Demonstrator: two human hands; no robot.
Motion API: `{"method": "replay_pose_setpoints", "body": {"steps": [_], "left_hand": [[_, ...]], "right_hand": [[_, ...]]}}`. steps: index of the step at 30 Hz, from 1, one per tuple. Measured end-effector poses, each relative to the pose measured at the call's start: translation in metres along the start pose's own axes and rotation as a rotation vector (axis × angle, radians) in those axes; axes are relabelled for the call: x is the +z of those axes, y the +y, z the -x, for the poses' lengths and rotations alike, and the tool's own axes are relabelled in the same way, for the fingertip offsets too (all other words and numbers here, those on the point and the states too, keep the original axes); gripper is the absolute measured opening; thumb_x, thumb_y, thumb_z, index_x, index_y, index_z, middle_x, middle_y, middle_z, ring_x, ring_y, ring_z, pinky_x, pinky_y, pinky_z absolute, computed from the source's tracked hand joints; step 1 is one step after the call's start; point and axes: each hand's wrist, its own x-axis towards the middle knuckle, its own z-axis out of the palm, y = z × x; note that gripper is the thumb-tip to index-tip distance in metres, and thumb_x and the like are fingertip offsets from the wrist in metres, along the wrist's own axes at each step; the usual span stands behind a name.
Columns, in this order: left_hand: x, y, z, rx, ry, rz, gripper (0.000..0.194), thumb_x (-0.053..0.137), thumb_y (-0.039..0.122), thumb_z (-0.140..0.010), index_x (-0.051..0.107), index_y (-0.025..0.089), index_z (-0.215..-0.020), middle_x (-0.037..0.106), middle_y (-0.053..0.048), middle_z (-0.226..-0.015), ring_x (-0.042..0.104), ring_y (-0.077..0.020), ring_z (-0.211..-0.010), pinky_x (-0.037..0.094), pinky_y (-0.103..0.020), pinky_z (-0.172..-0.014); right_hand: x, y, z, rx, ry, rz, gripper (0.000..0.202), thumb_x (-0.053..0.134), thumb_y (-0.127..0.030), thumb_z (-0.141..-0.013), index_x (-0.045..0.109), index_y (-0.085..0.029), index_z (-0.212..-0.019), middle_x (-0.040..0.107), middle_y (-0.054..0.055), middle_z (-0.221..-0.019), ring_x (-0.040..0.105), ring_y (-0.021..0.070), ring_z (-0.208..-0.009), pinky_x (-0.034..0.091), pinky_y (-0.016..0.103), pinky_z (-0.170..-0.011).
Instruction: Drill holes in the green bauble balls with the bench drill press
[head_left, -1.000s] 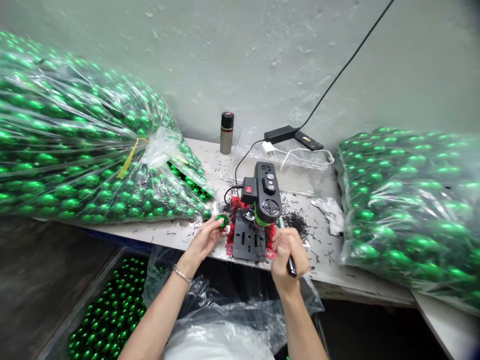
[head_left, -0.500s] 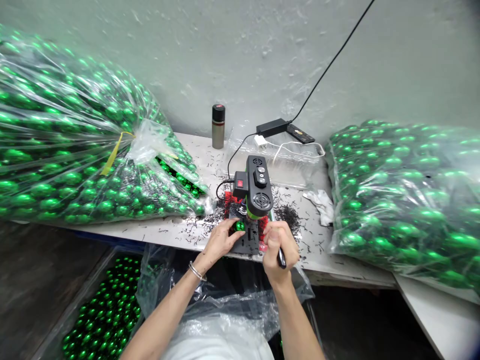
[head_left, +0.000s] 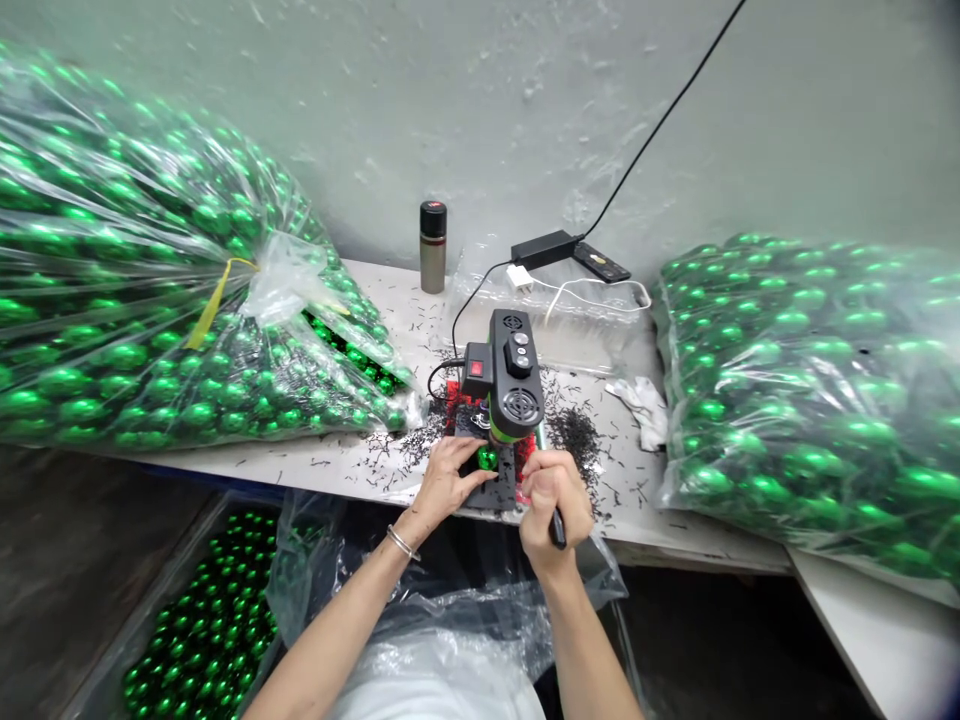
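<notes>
Thumb and fingers of my left hand (head_left: 452,477) are closed around a shiny green ball (head_left: 487,458) at the base of a small black bench machine (head_left: 516,370). The ball sits just under the front of the machine's head. My right hand (head_left: 556,505) is wrapped round a lever handle (head_left: 557,530) with a black end, at the machine's right side. Red material (head_left: 527,455) shows beneath the machine. Part of the ball is hidden by my fingers and the machine head.
Large clear bags of green balls lie left (head_left: 135,330) and right (head_left: 810,420). More loose balls (head_left: 210,620) fill a lined container below. Black scraps (head_left: 574,435) litter the table (head_left: 315,470). Behind stand a bottle (head_left: 433,248) and a power adapter (head_left: 544,250); a white cloth (head_left: 641,408) lies right.
My left hand has shifted slightly right with the green ball, bringing it further under the machine head. My right hand stays on the lever, moved slightly left in view.
</notes>
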Motion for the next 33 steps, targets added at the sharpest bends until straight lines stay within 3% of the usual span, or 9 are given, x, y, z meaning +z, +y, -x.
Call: {"method": "replay_pose_setpoints", "body": {"steps": [6, 10, 15, 21, 25, 28, 30, 33], "left_hand": [[0.001, 0.000, 0.001, 0.004, 0.002, 0.016, 0.037, 0.073, 0.043, -0.082, 0.070, 0.021, -0.112, 0.071, -0.010, -0.107, 0.062, -0.0263, -0.102, 0.047, -0.045, -0.093], [0.000, 0.001, 0.001, -0.022, -0.028, 0.014, 0.037, 0.073, 0.041, -0.082, 0.069, 0.021, -0.113, 0.070, -0.010, -0.109, 0.061, -0.0267, -0.105, 0.046, -0.045, -0.095], [0.000, 0.001, 0.001, -0.030, -0.038, 0.039, 0.037, 0.075, 0.039, -0.080, 0.069, 0.022, -0.112, 0.071, -0.010, -0.109, 0.061, -0.0270, -0.104, 0.046, -0.045, -0.095], [-0.001, 0.003, 0.000, -0.019, -0.029, 0.067, 0.036, 0.075, 0.037, -0.081, 0.069, 0.019, -0.112, 0.071, -0.011, -0.110, 0.061, -0.0267, -0.106, 0.046, -0.045, -0.096], [-0.001, 0.004, -0.004, -0.015, -0.033, 0.071, 0.036, 0.076, 0.037, -0.080, 0.070, 0.019, -0.111, 0.071, -0.010, -0.108, 0.061, -0.0268, -0.104, 0.046, -0.045, -0.096], [-0.002, 0.006, -0.005, -0.026, -0.017, 0.071, 0.034, 0.076, 0.036, -0.080, 0.070, 0.020, -0.110, 0.072, -0.009, -0.107, 0.061, -0.0266, -0.103, 0.045, -0.046, -0.096], [-0.005, 0.010, 0.001, -0.031, 0.012, 0.061, 0.034, 0.075, 0.036, -0.081, 0.069, 0.020, -0.111, 0.072, -0.010, -0.107, 0.061, -0.0265, -0.102, 0.044, -0.047, -0.097], [-0.013, 0.020, 0.023, 0.011, 0.012, 0.020, 0.039, 0.071, 0.041, -0.083, 0.066, 0.020, -0.116, 0.071, -0.011, -0.108, 0.061, -0.0267, -0.103, 0.044, -0.048, -0.097]], "right_hand": [[0.005, 0.022, 0.022, -0.087, 0.010, 0.033, 0.025, 0.039, -0.016, -0.094, 0.049, -0.020, -0.072, 0.054, 0.001, -0.075, 0.052, 0.0123, -0.065, 0.045, 0.030, -0.062], [0.012, 0.037, 0.034, -0.150, 0.083, 0.041, 0.026, 0.037, -0.020, -0.096, 0.048, -0.021, -0.072, 0.055, 0.000, -0.075, 0.054, 0.0130, -0.065, 0.048, 0.037, -0.073], [0.019, 0.042, 0.038, -0.156, 0.139, 0.019, 0.028, 0.034, -0.022, -0.097, 0.046, -0.021, -0.071, 0.052, -0.001, -0.074, 0.055, 0.0136, -0.064, 0.048, 0.040, -0.075], [0.013, 0.046, 0.040, -0.187, 0.009, 0.066, 0.026, 0.035, -0.022, -0.096, 0.044, -0.022, -0.072, 0.051, -0.001, -0.074, 0.059, 0.0140, -0.069, 0.049, 0.038, -0.074], [0.007, 0.031, 0.024, -0.175, 0.001, 0.067, 0.029, 0.036, -0.019, -0.096, 0.043, -0.021, -0.069, 0.051, -0.001, -0.072, 0.055, 0.0126, -0.067, 0.046, 0.034, -0.069], [0.001, 0.005, -0.005, 0.028, 0.058, 0.002, 0.033, 0.036, -0.016, -0.097, 0.040, -0.021, -0.065, 0.048, -0.002, -0.067, 0.049, 0.0114, -0.063, 0.039, 0.029, -0.060], [-0.003, -0.011, -0.025, 0.171, 0.023, -0.036, 0.035, 0.040, -0.020, -0.097, 0.038, -0.021, -0.063, 0.045, -0.002, -0.064, 0.047, 0.0117, -0.062, 0.036, 0.028, -0.058], [-0.007, -0.025, -0.042, 0.211, -0.027, -0.043, 0.036, 0.043, -0.023, -0.097, 0.039, -0.021, -0.061, 0.044, -0.002, -0.063, 0.045, 0.0119, -0.061, 0.035, 0.029, -0.058]]}}
